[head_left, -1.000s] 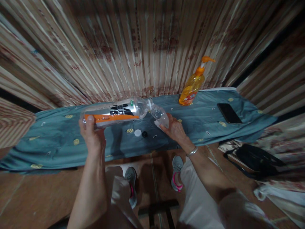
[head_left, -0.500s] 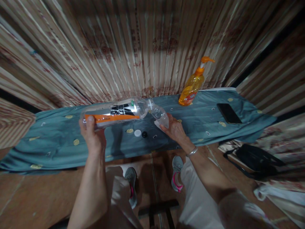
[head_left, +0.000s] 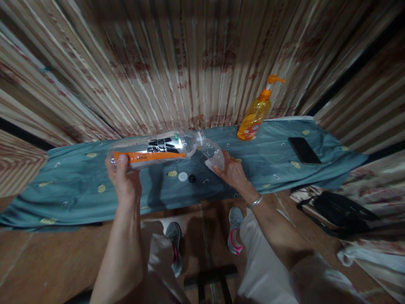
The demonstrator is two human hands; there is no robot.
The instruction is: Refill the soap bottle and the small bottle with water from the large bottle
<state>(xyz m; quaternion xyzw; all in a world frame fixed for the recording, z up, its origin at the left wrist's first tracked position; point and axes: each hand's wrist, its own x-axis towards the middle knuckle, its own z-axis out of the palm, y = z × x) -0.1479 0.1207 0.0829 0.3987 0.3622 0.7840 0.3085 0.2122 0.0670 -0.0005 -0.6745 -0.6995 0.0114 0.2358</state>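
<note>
Left cloth [head_left: 76, 181] free, pump bottle [head_left: 253, 121] blocking right-rear

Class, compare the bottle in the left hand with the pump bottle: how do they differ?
Pose: the held bottle lies sideways in the left hand; the pump bottle stands on the cloth.
Top: the pump bottle has an orange pump, the held bottle none.
Colour: the held bottle's plastic looks clear; the pump bottle looks yellow-orange.
Both look see-through.

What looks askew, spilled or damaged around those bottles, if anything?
The cloth looks rumpled and slightly crooked, with a pale strip showing along its back right edge. No spill or clear damage shows near the large bottle or small bottle, held neck to neck.
</note>
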